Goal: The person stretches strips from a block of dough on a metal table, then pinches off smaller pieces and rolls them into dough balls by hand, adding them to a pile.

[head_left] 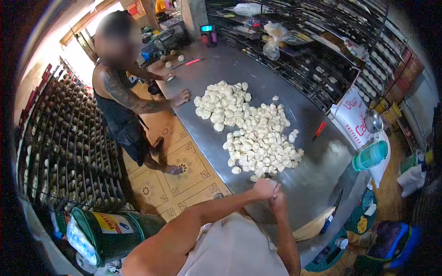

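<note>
My left hand (265,188) and my right hand (277,199) meet over the near edge of the metal table (317,184). Both have their fingers closed and touch each other; whatever lies between them is hidden. Just beyond them spreads a large heap of small pale dough pieces (262,142), which runs on into a second heap (223,103) farther back. One loose dough piece (236,170) sits at the near left side of the heap. A red-handled knife (319,130) rests on the table to the right of the heap.
At the table's left side stands another person (119,87), hands on the tabletop near a few dough balls (181,58). Racks of dough pieces (69,138) line the left; more shelves (322,55) stand right. A teal container (370,155) and white sack (352,115) are at right.
</note>
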A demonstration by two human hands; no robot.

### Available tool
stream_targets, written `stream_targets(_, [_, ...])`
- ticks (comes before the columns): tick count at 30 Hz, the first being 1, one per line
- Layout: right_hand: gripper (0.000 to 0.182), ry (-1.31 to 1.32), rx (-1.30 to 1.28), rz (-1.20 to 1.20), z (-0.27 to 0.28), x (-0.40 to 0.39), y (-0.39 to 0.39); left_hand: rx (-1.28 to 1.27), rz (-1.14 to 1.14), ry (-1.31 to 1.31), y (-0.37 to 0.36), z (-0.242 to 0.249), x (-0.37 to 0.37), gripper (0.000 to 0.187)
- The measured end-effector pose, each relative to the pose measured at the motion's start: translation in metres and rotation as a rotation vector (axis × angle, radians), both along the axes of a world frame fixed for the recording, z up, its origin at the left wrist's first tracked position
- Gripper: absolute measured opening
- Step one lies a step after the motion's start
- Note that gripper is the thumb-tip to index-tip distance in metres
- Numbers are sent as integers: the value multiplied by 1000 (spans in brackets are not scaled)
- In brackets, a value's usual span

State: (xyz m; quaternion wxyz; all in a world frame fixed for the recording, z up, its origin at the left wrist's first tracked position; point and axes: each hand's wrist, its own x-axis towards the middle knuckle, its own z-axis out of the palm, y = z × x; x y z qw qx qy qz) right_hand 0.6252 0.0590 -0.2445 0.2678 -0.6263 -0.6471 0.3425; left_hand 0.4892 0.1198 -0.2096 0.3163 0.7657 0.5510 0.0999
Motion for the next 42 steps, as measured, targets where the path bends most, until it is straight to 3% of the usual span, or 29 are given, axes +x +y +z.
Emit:
stream_targets(6, [34,126,23,38,56,6,-4,91,-18,11,38,18,7,41])
stream_targets(7, [34,35,81,107,79,0,-6,89,-17,12,48,9,6,41])
stream_targets(9, [32,-157,201,253,112,-3,-7,544,251,-119,68,-6,7,41])
stream_targets(10, [32,-160,208,243,105,4,-2,550,242,-123,69,-4,10,41])
stream_targets(13, [53,15,101,-222,42,14,20,681,-19,-124,50,16,-11,46])
stream_targets(15, [47,167,3,-175,-12,9,12,-48,-212,-10,18,43,-18,45])
stream_targets(16, [41,300,-99,-130,-35,10,3,-111,-263,-94,7,-28,-17,44])
stream_targets(18, [35,411,-215,-85,-34,18,-9,-183,-310,-201,-5,-92,-8,45])
stream_targets(21, [50,-96,45,48,13,5,-22,-296,-140,-54,-14,-40,-13,51])
stream_targets(22, [55,-193,97,72,12,2,-23,-301,-141,-49,-17,-29,-13,51])
stream_targets(24, [39,224,-5,-33,-9,-4,-9,-97,-86,-32,-16,-11,-3,52])
stream_targets(26, [34,438,-45,-81,-13,-2,-4,15,-57,-20,-12,-9,3,53])
stream_targets(30, [29,-42,-201,-7,4,11,-5,46,-106,34,2,-23,11,53])
stream_targets(34, [24,171,-27,-47,33,14,-6,92,-64,-49,24,-11,13,50])
stream_targets(36, [23,-104,245,-54,35,28,4,330,-33,-209,38,13,19,48])
stream_targets(40, [22,6,126,-17,119,28,14,380,81,-269,55,24,44,40])
stream_targets(42, [22,-11,143,81,124,8,1,341,95,-196,72,11,25,34])
